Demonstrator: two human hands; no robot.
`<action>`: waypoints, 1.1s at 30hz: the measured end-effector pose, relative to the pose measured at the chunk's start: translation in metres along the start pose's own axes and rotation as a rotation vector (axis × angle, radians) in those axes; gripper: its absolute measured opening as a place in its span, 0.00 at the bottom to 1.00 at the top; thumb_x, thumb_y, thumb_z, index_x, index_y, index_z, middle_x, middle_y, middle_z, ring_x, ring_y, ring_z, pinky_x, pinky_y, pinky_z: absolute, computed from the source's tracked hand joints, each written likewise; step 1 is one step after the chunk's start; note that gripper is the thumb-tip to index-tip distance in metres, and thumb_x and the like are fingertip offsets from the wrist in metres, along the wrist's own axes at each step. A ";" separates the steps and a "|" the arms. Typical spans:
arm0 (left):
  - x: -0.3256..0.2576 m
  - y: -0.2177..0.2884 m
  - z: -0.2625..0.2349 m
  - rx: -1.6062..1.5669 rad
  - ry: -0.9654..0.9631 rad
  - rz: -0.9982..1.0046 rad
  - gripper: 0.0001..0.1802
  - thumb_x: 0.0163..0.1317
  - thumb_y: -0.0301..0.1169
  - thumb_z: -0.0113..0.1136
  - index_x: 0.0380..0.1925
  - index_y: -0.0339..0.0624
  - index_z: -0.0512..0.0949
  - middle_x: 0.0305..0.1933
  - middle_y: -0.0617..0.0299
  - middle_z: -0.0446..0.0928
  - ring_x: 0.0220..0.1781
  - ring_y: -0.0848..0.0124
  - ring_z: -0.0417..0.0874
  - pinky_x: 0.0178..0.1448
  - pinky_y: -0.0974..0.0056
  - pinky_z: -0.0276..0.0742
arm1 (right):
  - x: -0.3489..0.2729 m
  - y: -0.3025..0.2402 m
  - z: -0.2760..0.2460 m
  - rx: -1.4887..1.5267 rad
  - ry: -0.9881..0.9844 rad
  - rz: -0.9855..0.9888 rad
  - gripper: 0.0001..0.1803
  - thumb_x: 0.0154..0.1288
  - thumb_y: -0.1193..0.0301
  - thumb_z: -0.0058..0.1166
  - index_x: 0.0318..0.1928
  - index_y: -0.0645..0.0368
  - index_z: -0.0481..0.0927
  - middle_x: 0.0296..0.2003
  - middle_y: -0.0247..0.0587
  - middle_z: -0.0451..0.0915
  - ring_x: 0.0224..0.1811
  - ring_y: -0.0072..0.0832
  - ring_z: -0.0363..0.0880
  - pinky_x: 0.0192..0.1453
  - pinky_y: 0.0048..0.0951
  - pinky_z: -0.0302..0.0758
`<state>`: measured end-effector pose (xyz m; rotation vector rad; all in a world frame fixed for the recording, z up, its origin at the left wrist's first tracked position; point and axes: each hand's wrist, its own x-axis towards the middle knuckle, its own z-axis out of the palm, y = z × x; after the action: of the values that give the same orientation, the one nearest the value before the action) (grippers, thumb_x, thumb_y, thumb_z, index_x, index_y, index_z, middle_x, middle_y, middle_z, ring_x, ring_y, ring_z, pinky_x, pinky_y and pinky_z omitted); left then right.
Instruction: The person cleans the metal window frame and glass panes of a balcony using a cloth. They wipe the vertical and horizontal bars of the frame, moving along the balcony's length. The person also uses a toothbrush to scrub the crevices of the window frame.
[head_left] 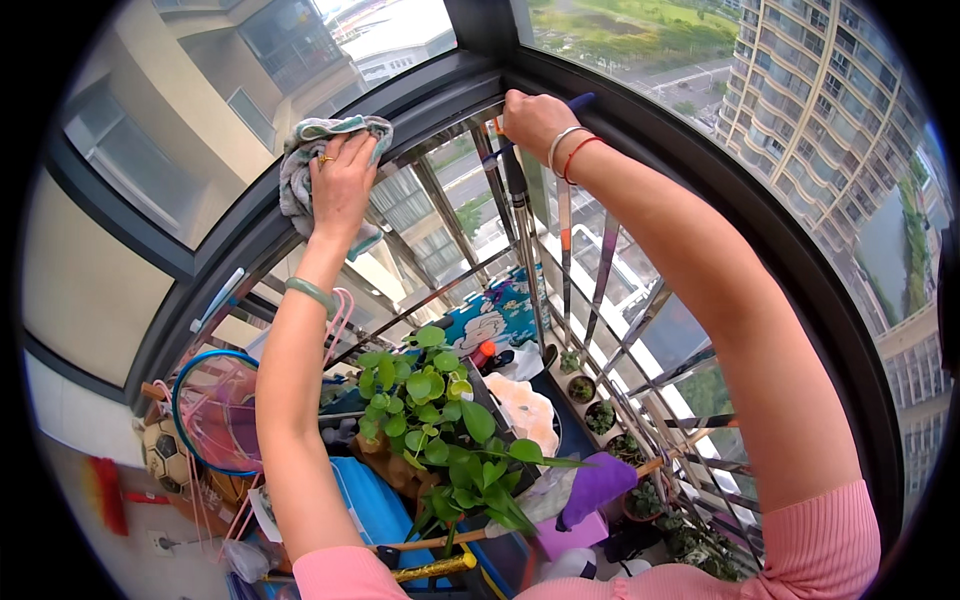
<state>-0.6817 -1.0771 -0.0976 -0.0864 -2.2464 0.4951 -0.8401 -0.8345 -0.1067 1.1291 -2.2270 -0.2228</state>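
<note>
My left hand (343, 190) presses a grey-and-white cloth with green edging (298, 165) against the dark window ledge (425, 112), fingers bent over it. A gold ring and a green bangle are on that hand and wrist. Over at the window corner, my right hand (540, 122) is closed, with its fingers largely turned from view. A dark blue rod (581, 101) sticks out beside it, and orange bits show under the fingers. What it grips, if anything, I cannot make out. Just below stands a metal pole with a black top (515, 175).
Metal railings (440, 205) run below the ledge. Leafy green plants (430, 400) fill the middle, with small potted plants (600, 417) along the right. A purple-and-grey cloth (600, 485) hangs on a wooden stick. At left are a blue-rimmed hoop (178, 405), pink hangers (343, 312) and a ball (166, 455).
</note>
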 end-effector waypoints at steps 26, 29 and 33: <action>-0.003 0.004 -0.009 0.077 -0.085 0.130 0.29 0.47 0.31 0.64 0.53 0.53 0.73 0.57 0.74 0.73 0.59 0.69 0.68 0.51 0.53 0.65 | 0.001 0.000 -0.007 0.011 -0.019 0.010 0.09 0.56 0.74 0.54 0.37 0.60 0.84 0.38 0.47 0.78 0.37 0.34 0.83 0.36 0.27 0.80; -0.007 0.019 -0.009 0.015 -0.114 0.172 0.30 0.47 0.29 0.65 0.55 0.49 0.73 0.58 0.71 0.73 0.60 0.66 0.67 0.57 0.54 0.62 | 0.002 0.002 -0.002 0.030 -0.001 -0.013 0.10 0.57 0.72 0.53 0.37 0.62 0.83 0.37 0.49 0.78 0.37 0.37 0.84 0.37 0.29 0.80; 0.041 0.064 0.028 -0.061 0.012 0.222 0.26 0.48 0.30 0.63 0.52 0.49 0.74 0.56 0.70 0.73 0.58 0.67 0.68 0.55 0.53 0.63 | 0.003 -0.005 -0.002 0.080 0.028 0.031 0.10 0.57 0.72 0.53 0.36 0.62 0.83 0.37 0.50 0.79 0.37 0.37 0.83 0.38 0.30 0.80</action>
<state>-0.7361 -1.0183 -0.1089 -0.3728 -2.2520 0.5416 -0.8368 -0.8394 -0.1060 1.1315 -2.2448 -0.1055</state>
